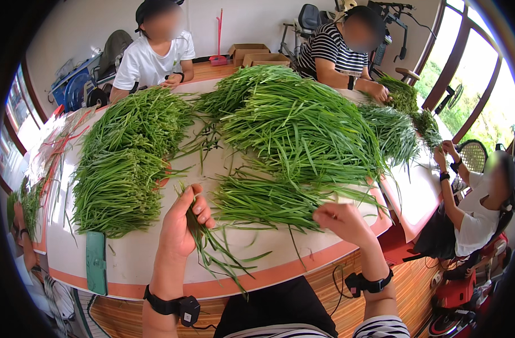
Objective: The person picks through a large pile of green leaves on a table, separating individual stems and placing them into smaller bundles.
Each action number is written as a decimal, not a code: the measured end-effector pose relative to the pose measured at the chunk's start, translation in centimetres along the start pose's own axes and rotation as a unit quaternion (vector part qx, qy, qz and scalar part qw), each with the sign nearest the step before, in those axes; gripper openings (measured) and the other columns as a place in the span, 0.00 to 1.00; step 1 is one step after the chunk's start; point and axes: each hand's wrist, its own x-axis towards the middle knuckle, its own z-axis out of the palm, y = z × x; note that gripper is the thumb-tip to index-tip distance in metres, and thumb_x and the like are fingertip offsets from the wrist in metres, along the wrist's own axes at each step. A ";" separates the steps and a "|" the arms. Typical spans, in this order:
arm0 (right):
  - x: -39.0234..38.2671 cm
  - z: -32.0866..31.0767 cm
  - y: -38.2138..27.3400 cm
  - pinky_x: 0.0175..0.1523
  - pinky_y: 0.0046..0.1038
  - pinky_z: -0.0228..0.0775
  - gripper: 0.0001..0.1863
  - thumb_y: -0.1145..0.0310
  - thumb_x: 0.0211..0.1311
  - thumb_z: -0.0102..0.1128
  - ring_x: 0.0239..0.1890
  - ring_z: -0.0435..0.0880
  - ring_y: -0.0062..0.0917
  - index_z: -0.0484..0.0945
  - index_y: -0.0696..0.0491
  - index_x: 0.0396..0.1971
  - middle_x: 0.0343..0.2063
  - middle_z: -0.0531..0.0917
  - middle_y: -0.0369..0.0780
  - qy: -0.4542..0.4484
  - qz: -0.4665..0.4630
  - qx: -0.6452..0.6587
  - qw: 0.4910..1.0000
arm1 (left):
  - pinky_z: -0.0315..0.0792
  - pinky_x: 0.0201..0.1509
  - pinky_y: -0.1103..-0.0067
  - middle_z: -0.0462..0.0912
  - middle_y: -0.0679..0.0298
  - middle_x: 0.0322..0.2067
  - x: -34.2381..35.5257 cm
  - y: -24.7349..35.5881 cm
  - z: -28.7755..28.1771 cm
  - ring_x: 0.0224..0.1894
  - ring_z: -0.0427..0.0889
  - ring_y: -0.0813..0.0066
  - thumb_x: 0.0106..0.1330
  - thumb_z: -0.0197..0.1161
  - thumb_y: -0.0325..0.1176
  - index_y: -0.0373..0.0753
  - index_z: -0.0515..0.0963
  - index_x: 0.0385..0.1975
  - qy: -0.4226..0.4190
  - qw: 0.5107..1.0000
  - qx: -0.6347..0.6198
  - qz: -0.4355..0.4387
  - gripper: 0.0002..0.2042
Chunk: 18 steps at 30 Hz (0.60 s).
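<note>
My left hand [181, 228] is closed around a small bunch of long green leaves [215, 253], which droops toward the table's front edge. My right hand [342, 219] is closed at the right end of the front pile of green leaves [266, 200], its fingertips curled; whether they grip any leaves I cannot make out. A large mound of leaves [297, 124] lies behind that pile, and a long row of bunches [116, 180] lies to the left. Both wrists wear black straps with small boxes.
Three co-workers sit around the white, orange-edged table [133, 290]: one back left [156, 56], one back right [325, 56], one at right [469, 225]. Another person's arm [23, 225] shows at far left. A green phone case [96, 262] lies front left. Boxes [249, 53] stand behind.
</note>
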 end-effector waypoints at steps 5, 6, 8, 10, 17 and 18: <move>5.4 1.7 -2.8 0.37 0.31 0.70 0.08 0.66 0.53 0.56 0.33 0.77 0.34 0.78 0.55 0.29 0.25 0.79 0.42 0.106 -0.199 -0.098 0.969 | 0.66 0.26 0.78 0.62 0.71 0.19 0.4 -0.7 0.0 0.20 0.64 0.80 0.67 0.49 0.41 0.39 0.68 0.39 -0.083 0.992 0.067 -0.062 0.12; 6.5 2.2 -3.0 0.39 0.32 0.70 0.08 0.65 0.54 0.56 0.35 0.76 0.34 0.78 0.55 0.28 0.27 0.78 0.42 0.101 -0.215 -0.108 0.965 | 0.66 0.26 0.78 0.62 0.72 0.18 0.7 -1.0 0.3 0.20 0.64 0.80 0.67 0.49 0.41 0.38 0.69 0.40 -0.087 0.990 0.074 -0.077 0.12; 9.2 4.4 -3.1 0.39 0.33 0.70 0.09 0.65 0.53 0.56 0.35 0.76 0.35 0.78 0.55 0.28 0.27 0.78 0.42 0.109 -0.232 -0.130 0.958 | 0.66 0.27 0.78 0.62 0.72 0.18 0.6 -1.0 0.4 0.20 0.64 0.80 0.67 0.49 0.41 0.38 0.69 0.42 -0.080 0.990 0.083 -0.079 0.13; 11.1 6.0 -2.7 0.39 0.33 0.70 0.09 0.64 0.53 0.55 0.36 0.76 0.36 0.78 0.55 0.28 0.27 0.78 0.41 0.114 -0.250 -0.157 0.949 | 0.65 0.28 0.78 0.62 0.72 0.18 0.7 -1.0 0.1 0.20 0.63 0.81 0.67 0.50 0.40 0.37 0.69 0.43 -0.074 0.991 0.074 -0.082 0.13; 10.6 5.4 -3.7 0.34 0.38 0.70 0.10 0.64 0.54 0.53 0.27 0.77 0.41 0.79 0.54 0.26 0.23 0.79 0.45 0.073 -0.172 -0.091 0.978 | 0.65 0.28 0.78 0.62 0.72 0.18 0.3 -1.0 0.1 0.21 0.63 0.81 0.65 0.52 0.39 0.36 0.70 0.44 -0.053 0.993 0.070 -0.073 0.14; 10.3 5.2 -3.5 0.34 0.38 0.70 0.10 0.64 0.54 0.53 0.27 0.77 0.41 0.79 0.54 0.26 0.23 0.79 0.45 0.071 -0.170 -0.093 0.978 | 0.66 0.29 0.78 0.62 0.72 0.18 0.4 -1.3 0.1 0.21 0.63 0.81 0.65 0.53 0.39 0.36 0.69 0.45 -0.054 0.993 0.069 -0.084 0.14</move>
